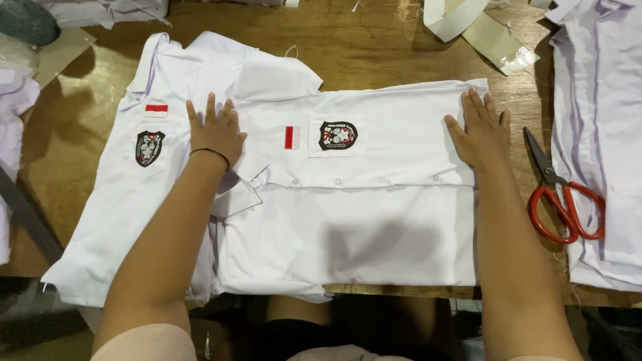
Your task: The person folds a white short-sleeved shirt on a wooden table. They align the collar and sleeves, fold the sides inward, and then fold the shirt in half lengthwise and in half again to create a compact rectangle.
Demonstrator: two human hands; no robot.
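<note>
Both hands are lying flat and open on a white uniform shirt (374, 200) running lengthwise along the tabletop's (374, 50) near edge. The left hand (215, 130) is pressing its collar end, while the right hand (480, 130) is pressing its hem end.

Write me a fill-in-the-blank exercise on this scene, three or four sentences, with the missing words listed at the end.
1. Both hands press flat on a folded shirt whose colour is ____.
2. The scissors beside the right hand have handles coloured ____.
3. The left hand wears a thin black band on its ____.
4. The shirts lie on a table made of ____.

Missing words: white; red; wrist; wood
</note>
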